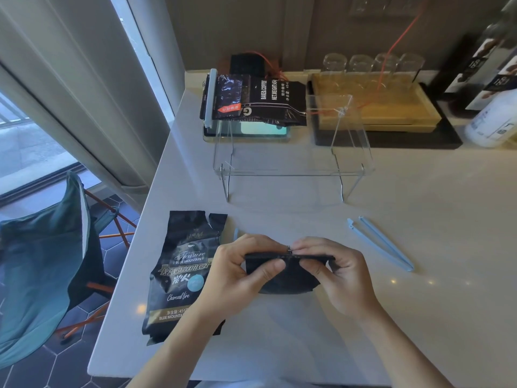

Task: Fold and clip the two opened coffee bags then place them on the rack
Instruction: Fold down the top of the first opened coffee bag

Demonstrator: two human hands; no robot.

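**Both hands pinching a folded bag top**

Left hand [240, 271] & right hand [333, 273] are closed on the top of a dark bag [288, 275], held just above the table [363, 317]. Thumbs press the near face, fingers wrap behind; the top edge runs as a straight flat band betw. the 2 hands, w/ the body below curving to a rounded lower edge. Material looks matte, dark, thin; no print can be read on it.

Left of the hands, a 2nd coffee bag [181, 275] lies flat, label up: glossy black film, gold & white lettering, a round pale-blue badge, a gold strip near the bottom. Its top is open, ragged, w/ a torn notch. The left wrist overlaps its right edge.

1 pale-blue plastic clip [380, 243] lies open to the right, well apart from the hands: 2 long slim bars joined at 1 end in a narrow V. A short bit of another blue clip [236, 233] shows just beyond the left hand.

Farther back stands the rack [291, 170], clear acrylic, thin sheets w/ straight legs. On its upper left sits a 3rd bag [260, 100], shiny crinkled black foil, its end shut by a pale bar clip [211, 99]. Behind right: a yellowish tray [391, 113] holding 4 clear glasses [372, 65].
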